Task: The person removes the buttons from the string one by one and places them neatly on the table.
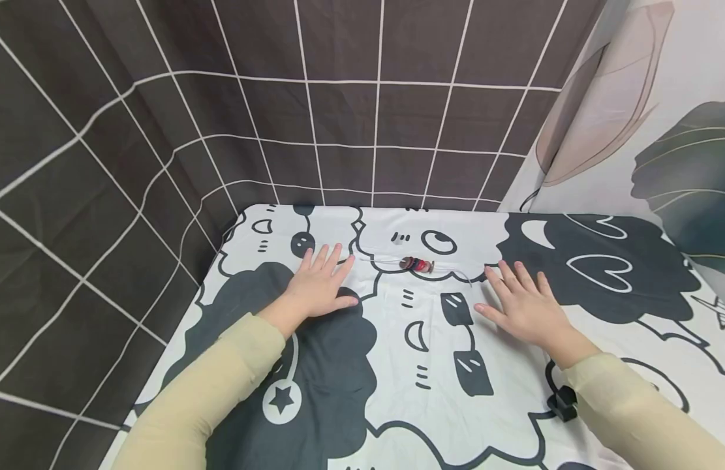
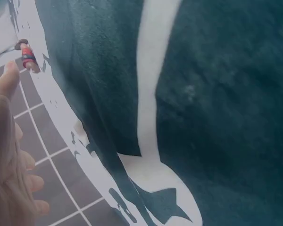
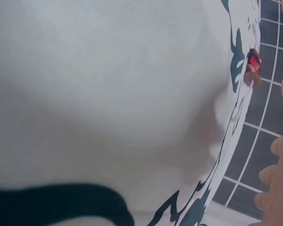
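A short row of red, dark and brown beads [image 1: 417, 264] lies on the patterned cloth between the two hands. A thin pale string [image 1: 381, 260] runs out from both ends of the row. To its left, my left hand [image 1: 318, 287] is spread palm down with straight fingers and holds nothing. On the other side, my right hand [image 1: 525, 308] is spread the same way, near the string's right end but apart from the beads. Both wrist views show the beads from the side, beyond the thumbs; the left wrist view has the beads [image 2: 28, 56] near its left edge.
The black and white cartoon cloth [image 1: 397, 405] covers the surface. Dark curtains with a white grid [image 1: 339, 117] stand behind and at the left. A leaf-print curtain [image 1: 620, 117] hangs at the right. A small black object [image 1: 563, 403] sits by the right wrist.
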`<state>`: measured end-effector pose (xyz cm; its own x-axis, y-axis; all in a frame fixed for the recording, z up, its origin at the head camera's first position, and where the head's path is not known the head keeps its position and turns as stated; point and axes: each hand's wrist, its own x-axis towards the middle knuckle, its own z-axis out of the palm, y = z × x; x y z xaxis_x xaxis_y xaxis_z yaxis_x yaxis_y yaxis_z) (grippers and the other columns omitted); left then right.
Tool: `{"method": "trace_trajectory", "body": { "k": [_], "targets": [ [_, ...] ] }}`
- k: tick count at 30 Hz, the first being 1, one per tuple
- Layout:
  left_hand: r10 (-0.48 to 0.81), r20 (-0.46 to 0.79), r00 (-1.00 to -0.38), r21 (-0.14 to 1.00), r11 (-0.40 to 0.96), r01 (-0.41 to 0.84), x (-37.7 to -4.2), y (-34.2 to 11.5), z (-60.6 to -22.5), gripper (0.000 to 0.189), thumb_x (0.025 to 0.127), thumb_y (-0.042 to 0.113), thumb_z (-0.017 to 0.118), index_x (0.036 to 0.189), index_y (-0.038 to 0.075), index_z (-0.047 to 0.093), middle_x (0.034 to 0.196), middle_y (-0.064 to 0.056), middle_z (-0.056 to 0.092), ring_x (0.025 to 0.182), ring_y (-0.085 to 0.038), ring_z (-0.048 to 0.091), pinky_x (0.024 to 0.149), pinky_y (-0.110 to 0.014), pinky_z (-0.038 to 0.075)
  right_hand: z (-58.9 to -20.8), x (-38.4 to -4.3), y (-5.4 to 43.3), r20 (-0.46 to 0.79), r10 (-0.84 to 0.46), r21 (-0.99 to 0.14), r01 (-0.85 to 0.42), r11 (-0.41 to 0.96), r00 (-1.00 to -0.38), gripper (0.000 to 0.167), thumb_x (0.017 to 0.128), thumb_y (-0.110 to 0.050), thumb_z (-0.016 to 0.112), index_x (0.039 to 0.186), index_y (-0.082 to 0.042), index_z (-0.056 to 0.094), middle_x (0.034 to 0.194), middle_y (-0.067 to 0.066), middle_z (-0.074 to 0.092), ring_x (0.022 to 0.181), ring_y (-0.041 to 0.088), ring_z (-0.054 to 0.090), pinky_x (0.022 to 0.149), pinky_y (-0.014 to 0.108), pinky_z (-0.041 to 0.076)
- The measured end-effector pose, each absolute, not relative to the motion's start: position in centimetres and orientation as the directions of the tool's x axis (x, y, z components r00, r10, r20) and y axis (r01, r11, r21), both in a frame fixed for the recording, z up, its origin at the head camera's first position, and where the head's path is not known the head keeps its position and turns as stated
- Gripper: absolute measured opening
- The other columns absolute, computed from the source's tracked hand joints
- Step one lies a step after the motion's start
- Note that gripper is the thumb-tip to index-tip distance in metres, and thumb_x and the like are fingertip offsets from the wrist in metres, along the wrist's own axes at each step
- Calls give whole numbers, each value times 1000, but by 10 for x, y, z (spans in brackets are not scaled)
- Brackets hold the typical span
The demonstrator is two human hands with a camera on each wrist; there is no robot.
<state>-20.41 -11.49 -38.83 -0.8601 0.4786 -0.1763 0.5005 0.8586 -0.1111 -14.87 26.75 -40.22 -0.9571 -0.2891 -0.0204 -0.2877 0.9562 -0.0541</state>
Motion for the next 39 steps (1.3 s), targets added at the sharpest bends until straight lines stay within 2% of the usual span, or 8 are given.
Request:
{"method": "trace_trajectory", "body": {
  "k": [4,12,17,28,31,34,39],
  "targets": [
    [481,-172,-860,-90,861,500,-206,-111,-389,86,88,68,38,152,18,10,156,-14,2,141,-34,2,110,-53,2,-403,-151,265,-12,-297,-61,-296,953,-955,83,91,-65,36,147,-5,25,149,26,20,136,47,11,102,67,6],
    [504,-158,-849,-2,860,511,-211,-99,-394,85,88,66,41,152,18,13,155,-14,9,139,-34,17,108,-51,20,-403,-155,256,-26,-306,-83,-303,949,-952,82,92,-63,34,147,-4,23,149,26,20,136,46,14,103,64,13],
    [502,-189,-844,67,864,499,-215,-94,-396,86,88,66,41,152,17,10,155,-15,9,139,-33,18,107,-50,23,-403,-158,250,-37,-317,-83,-314,946,-948,82,93,-62,34,147,0,23,148,28,21,134,48,17,102,64,18],
    [493,-199,-847,135,870,475,-225,-86,-407,86,88,64,43,152,16,11,154,-16,16,138,-33,21,106,-50,25,-409,-164,240,-2,-328,-112,-325,939,-945,82,93,-59,38,145,3,25,145,28,28,130,48,26,101,61,25],
    [508,-194,-839,162,860,483,-227,-85,-408,84,90,60,45,151,13,11,154,-17,16,137,-35,22,106,-50,24,-409,-169,238,39,-318,-200,-319,926,-947,82,91,-56,48,142,6,29,141,30,35,126,50,32,100,61,27],
    [530,-170,-831,193,844,500,-231,-83,-407,84,90,57,47,151,12,12,153,-17,18,136,-37,24,105,-52,25,-409,-175,238,78,-276,-350,-286,892,-958,81,87,-48,60,139,8,33,135,30,42,120,51,39,97,61,31],
    [556,-138,-819,308,810,498,-238,-76,-403,83,90,52,52,151,10,12,152,-16,21,138,-33,22,110,-48,19,-409,-185,236,83,-220,-523,-230,820,-972,76,86,-39,65,139,6,35,131,25,49,102,36,55,85,52,42]
  ]
}}
